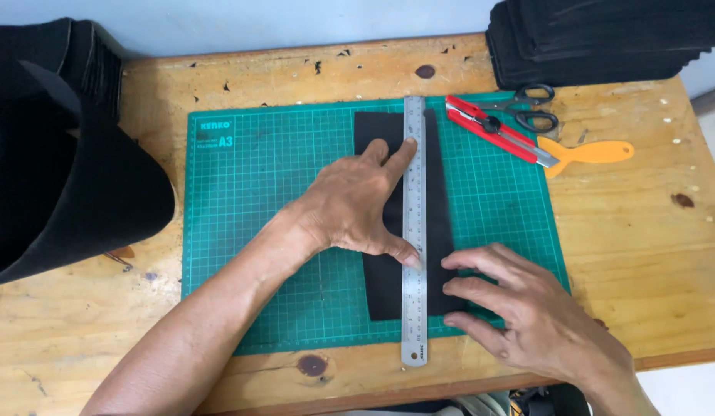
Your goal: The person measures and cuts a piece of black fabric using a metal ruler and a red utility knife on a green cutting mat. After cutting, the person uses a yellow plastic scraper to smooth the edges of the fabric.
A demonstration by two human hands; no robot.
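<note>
A steel ruler (413, 308) lies lengthwise over a black rectangular sheet (385, 293) on the green cutting mat (265, 192). My left hand (357, 204) presses flat on the sheet, with forefinger and thumb resting on the ruler. My right hand (519, 304) lies with fingers spread at the sheet's lower right corner, fingertips touching the narrow black strip (440, 208) to the right of the ruler. Neither hand grips anything.
A red utility knife (497, 129), black-handled scissors (531, 108) and an orange-handled tool (588, 152) lie at the mat's upper right. A stack of black sheets (604, 38) sits at the back right. A roll of black material (57, 154) rests on the left of the wooden table (650, 231).
</note>
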